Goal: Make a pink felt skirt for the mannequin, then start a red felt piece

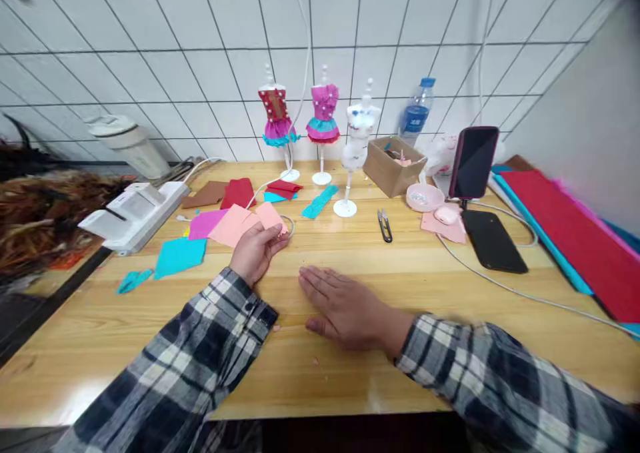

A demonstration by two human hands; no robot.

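Note:
My left hand [257, 249] is over the left-middle of the wooden table, fingers curled and pressed together. Its fingertips meet the edge of a small pink crepe paper piece [269, 215], and a loop of white cable [293, 225] emerges beside them; I cannot tell which is gripped. Larger pink paper sheets [231, 225] lie just behind this hand. My right hand [345, 309] rests palm down, fingers stretched out, with nothing in it and slightly blurred. Beyond it are black-handled thread snips [385, 226] and a ruffled turquoise strip [320, 201].
Two dressed mini mannequins [275, 106] [324, 113] and a white one [359, 133] stand at the back. Nearby are a cardboard box [393, 173], water bottle [417, 109], pink bowl [424, 198] and phone on a stand [474, 163]. Turquoise paper [181, 257] and a power strip [137, 216] lie left.

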